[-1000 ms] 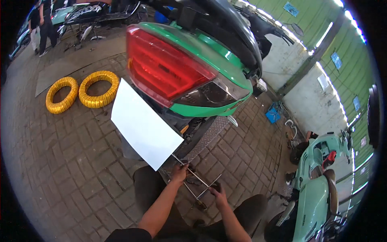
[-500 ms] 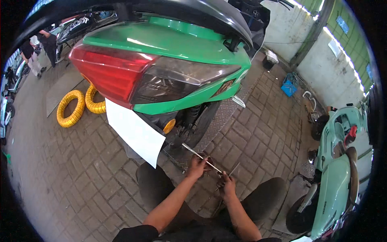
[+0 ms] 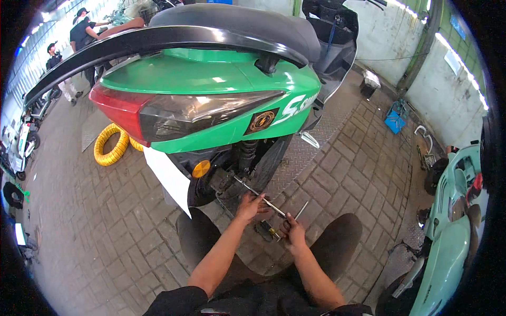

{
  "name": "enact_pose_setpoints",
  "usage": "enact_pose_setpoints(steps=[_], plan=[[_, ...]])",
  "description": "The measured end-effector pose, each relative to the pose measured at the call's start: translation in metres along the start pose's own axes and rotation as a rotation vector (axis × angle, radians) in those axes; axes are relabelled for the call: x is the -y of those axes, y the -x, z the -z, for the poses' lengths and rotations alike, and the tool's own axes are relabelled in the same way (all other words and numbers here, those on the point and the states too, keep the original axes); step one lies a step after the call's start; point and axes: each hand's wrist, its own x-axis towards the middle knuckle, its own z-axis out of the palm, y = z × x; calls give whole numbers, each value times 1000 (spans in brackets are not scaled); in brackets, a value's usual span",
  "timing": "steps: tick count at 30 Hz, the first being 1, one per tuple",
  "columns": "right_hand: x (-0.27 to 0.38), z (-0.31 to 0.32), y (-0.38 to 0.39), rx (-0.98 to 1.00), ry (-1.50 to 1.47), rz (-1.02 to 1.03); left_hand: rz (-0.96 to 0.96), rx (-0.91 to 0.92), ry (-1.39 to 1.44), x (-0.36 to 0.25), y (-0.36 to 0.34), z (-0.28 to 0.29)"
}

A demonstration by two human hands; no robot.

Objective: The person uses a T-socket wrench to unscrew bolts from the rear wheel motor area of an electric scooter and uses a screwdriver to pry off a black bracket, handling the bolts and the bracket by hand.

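Left hand now gripping long metal rod nearer green scooter rear wheel, 11 o'clock; right hand closed, possibly on rod's end.

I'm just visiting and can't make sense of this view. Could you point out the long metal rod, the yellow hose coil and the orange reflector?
long metal rod (image 3: 252, 190), head view, middle of its shaft.
yellow hose coil (image 3: 109, 147), head view, its near loop.
orange reflector (image 3: 200, 168), head view, centre of its round face.
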Motion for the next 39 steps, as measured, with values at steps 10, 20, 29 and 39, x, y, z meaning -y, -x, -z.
enact_pose_setpoints(steps=[10, 20, 29, 39], plan=[[1, 27, -22, 35, 513, -84, 3, -83, -204, -11, 45, -39], [62, 5, -34, 336, 1335, 464, -9, 302, -280, 93, 44, -59], [83, -17, -33, 43, 231, 86, -148, 378, -334, 141, 25, -41], [66, -27, -17, 72, 375, 245, 49, 14, -92, 78, 16, -62]])
